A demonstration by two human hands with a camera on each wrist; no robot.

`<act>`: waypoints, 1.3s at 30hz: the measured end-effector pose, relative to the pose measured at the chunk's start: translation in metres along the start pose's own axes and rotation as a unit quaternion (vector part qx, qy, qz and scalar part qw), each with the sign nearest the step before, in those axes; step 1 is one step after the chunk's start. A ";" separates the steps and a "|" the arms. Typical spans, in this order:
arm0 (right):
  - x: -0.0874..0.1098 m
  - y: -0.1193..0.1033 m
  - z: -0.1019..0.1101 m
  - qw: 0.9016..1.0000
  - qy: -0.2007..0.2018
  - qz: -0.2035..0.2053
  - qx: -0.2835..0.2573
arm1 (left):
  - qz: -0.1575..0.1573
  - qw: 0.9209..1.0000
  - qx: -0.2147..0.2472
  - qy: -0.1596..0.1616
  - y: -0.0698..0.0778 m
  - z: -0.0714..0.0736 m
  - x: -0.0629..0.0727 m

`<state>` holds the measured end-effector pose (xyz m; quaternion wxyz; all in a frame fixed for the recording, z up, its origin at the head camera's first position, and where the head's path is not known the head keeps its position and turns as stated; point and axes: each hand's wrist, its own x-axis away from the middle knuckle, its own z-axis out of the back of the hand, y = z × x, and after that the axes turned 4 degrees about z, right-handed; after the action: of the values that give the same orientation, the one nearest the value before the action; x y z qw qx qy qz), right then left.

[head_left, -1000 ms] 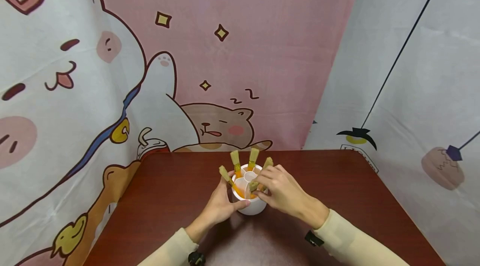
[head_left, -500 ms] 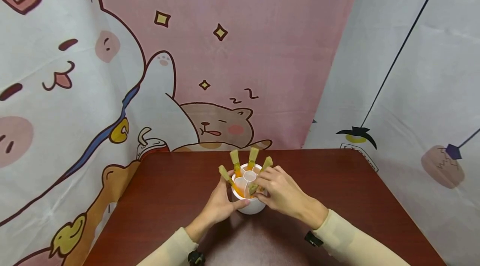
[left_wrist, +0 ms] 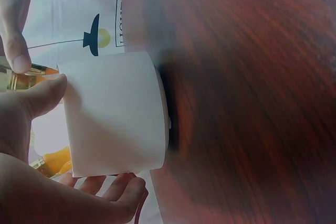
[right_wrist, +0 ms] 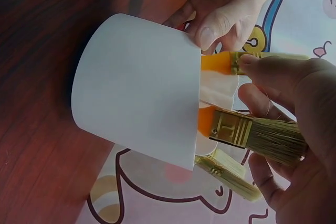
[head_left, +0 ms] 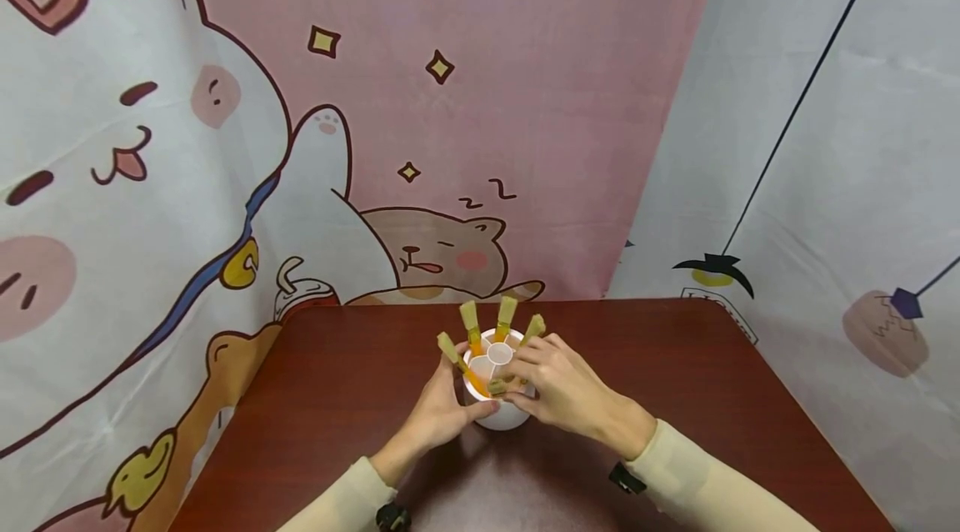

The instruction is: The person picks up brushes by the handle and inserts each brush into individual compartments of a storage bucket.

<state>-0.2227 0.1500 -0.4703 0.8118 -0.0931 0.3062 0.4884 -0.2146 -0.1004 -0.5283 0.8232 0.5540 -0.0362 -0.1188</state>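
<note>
A white round brush holder (head_left: 504, 417) with inner dividers stands on the table, several flat paintbrushes in it, bristles up and orange handles down. My left hand (head_left: 441, 409) grips the holder from the left, thumb at the near rim and fingers round the far side. With thumb and fingers my right hand (head_left: 564, 382) pinches the near paintbrush (right_wrist: 218, 63) by its metal collar, its handle inside the holder. Another paintbrush (right_wrist: 231, 129) stands beside it under the right palm. Leaning outward at the left is a paintbrush (head_left: 450, 347); the back paintbrush (head_left: 506, 317) is more upright.
The dark red wooden table (head_left: 337, 399) reaches back to a printed cloth (head_left: 540, 98) with cartoon animals. A grey-white cloth (head_left: 825, 140) hangs on the right. Dark wrist straps (head_left: 393, 515) sit at both cuffs.
The bristle end of the pinched paintbrush has tipped toward the left and front of the holder, with the right fingers following. The left hand and the holder have stayed in place.
</note>
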 end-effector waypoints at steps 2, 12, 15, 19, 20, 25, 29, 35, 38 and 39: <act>0.001 -0.001 0.000 1.000 -0.003 -0.001 0.003 | -0.002 1.000 0.003 -0.002 0.000 -0.001 0.001; 0.006 -0.001 0.003 1.000 0.007 -0.016 -0.005 | -0.002 1.000 0.012 -0.002 -0.001 -0.003 0.000; 0.007 0.000 0.004 0.999 0.022 -0.022 -0.020 | 0.004 1.000 0.013 0.004 0.000 -0.003 0.000; 0.010 0.000 0.008 0.998 0.041 -0.035 -0.038 | 0.008 1.000 0.007 0.012 0.001 -0.003 -0.001; 0.011 0.000 0.009 0.997 0.045 -0.039 -0.043 | 0.008 1.000 0.003 0.014 0.001 -0.003 -0.001; 0.019 0.000 0.016 0.995 0.047 -0.077 -0.052 | 0.006 1.000 -0.004 0.018 0.001 -0.002 -0.001; 0.025 -0.001 0.020 0.992 0.046 -0.100 -0.058 | 0.000 1.000 -0.015 0.023 0.002 -0.001 0.000; 0.037 -0.002 0.024 0.990 0.047 -0.121 -0.056 | -0.019 0.998 -0.042 0.031 0.004 0.000 0.001; 0.041 -0.002 0.025 0.989 0.050 -0.128 -0.054 | -0.018 0.998 -0.052 0.036 0.005 0.000 0.001; 0.042 -0.002 0.026 0.989 0.051 -0.131 -0.053 | -0.020 0.997 -0.056 0.039 0.005 0.000 0.001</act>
<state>-0.1964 0.1916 -0.4752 0.8459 -0.2000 0.3061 0.3882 -0.2127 -0.0989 -0.5242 0.8510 0.5121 0.0133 -0.1154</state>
